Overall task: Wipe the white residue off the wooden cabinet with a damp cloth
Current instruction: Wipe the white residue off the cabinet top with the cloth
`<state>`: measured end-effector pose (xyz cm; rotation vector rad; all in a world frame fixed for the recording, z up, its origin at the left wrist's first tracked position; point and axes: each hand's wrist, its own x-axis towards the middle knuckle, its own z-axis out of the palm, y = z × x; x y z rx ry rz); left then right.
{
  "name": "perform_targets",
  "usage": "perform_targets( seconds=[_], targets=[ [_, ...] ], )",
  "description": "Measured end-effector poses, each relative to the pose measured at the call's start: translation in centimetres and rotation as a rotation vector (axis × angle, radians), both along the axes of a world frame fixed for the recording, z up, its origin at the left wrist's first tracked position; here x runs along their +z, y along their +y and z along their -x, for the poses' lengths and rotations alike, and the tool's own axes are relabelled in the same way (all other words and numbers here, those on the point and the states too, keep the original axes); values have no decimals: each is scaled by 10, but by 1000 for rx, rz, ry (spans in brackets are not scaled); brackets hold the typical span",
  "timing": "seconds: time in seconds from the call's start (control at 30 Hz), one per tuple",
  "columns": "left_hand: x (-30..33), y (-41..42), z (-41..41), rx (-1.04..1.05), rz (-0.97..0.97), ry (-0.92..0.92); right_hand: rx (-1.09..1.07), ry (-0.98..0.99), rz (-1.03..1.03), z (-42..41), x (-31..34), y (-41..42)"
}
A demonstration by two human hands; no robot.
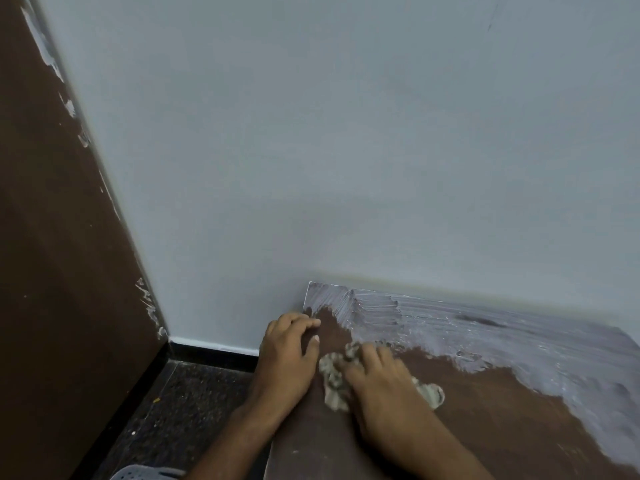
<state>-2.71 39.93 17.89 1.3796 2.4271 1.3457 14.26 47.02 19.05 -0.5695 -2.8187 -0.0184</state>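
Right hand (377,382) presses bunched cloth (334,379) flat on cabinet (467,427) top, fingers curled over it. Left hand (289,348) at 9 o'clock of cloth, fingers spread, bracing edge. Residue (519,334) lies 1 o'clock of cloth. Cloth likely soft, limp, light; best gripped wadded under palm.

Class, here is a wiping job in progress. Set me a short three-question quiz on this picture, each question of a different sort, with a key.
1. True or false: the left hand holds the cloth.
2. The white residue lies mostly: A) along the wall side of the cabinet top B) along the near edge.
3. Fill in: the right hand presses the ____.

Key: 1 false; 2 A; 3 cloth.
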Motion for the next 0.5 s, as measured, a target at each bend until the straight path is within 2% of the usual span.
perform_targets(
  seconds=[0.17, 0.37, 0.5],
  targets=[
    [0, -1, -16, 9, 109, 235, -330, 36, 69, 16, 10, 57],
    [3, 10, -23, -109, 123, 284, -161, 74, 47, -13, -9, 21],
    [3, 17, -26, -168, 105, 296, -379, 74, 101, -37, 3, 72]
  ],
)
